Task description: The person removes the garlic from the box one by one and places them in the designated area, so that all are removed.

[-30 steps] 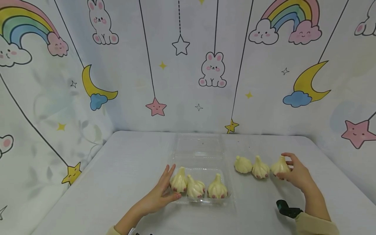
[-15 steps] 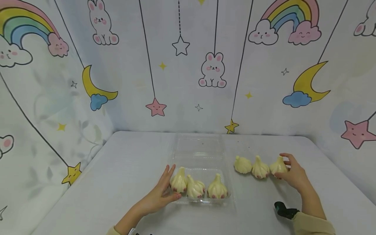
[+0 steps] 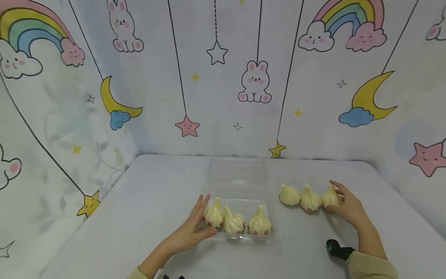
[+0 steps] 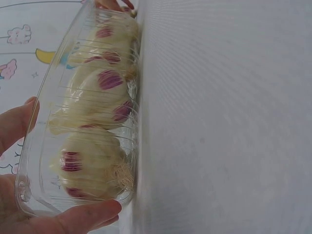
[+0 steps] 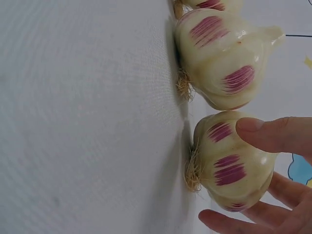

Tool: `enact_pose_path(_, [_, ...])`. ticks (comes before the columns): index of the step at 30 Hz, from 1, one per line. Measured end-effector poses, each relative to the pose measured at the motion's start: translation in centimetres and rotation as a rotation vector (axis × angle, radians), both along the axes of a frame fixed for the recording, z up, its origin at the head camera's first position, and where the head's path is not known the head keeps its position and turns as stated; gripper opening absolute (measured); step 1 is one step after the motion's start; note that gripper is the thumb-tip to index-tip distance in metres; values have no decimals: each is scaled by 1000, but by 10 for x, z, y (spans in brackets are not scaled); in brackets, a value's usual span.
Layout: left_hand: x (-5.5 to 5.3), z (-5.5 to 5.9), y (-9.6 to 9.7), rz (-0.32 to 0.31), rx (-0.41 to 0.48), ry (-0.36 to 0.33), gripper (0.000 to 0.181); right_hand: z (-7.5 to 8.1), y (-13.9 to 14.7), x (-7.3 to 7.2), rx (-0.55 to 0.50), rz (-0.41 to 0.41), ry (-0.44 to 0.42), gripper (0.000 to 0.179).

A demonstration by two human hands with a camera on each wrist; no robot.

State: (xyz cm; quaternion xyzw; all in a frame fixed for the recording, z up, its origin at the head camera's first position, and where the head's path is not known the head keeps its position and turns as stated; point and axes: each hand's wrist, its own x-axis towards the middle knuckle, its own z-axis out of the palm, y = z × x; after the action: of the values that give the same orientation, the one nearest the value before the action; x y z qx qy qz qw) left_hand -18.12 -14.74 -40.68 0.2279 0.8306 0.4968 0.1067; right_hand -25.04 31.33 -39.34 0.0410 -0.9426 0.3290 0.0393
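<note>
A clear plastic clamshell box (image 3: 245,238) stands on the table, its lid (image 3: 240,172) folded back. Three garlic bulbs sit in its base: one at the left end (image 3: 213,213), a second beside it (image 3: 234,221), a third toward the right (image 3: 259,221), with a gap between the last two. My left hand (image 3: 189,233) holds the box's left end, thumb (image 4: 92,214) in front and fingers behind. Right of the box, my right hand (image 3: 351,209) grips a garlic bulb (image 5: 231,163) with purple streaks and fine roots, thumb on its near side. It sits against a neighbouring bulb (image 5: 226,58).
A further garlic bulb (image 3: 289,195) lies tilted at the left of that row. Below my right wrist is a black device (image 3: 338,249). A patterned cloth (image 3: 237,112) hangs behind the white table (image 3: 156,186).
My right hand has slid the garlic bulb slightly left, toward the middle bulb of the row. My left hand stays on the box. The head view has shifted a little.
</note>
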Motion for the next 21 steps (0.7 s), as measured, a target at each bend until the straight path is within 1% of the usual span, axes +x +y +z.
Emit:
enact_pose_path(5, [1, -1, 1, 7, 5, -4, 88, 1, 1, 3, 6, 5, -18, 91])
enact_pose_path(8, [2, -1, 0, 17, 1, -1, 88, 2, 2, 3, 27, 2, -26, 93])
enact_pose_path(10, [2, 0, 0, 19, -1, -1, 88, 4, 1, 4, 56, -6, 2, 92])
enact_pose_path(15, [3, 2, 1, 16, 0, 4, 87, 16, -1, 9, 89, -33, 75, 86])
enact_pose_path(21, [4, 5, 2, 19, -8, 11, 87, 33, -14, 14, 92, -93, 72, 84])
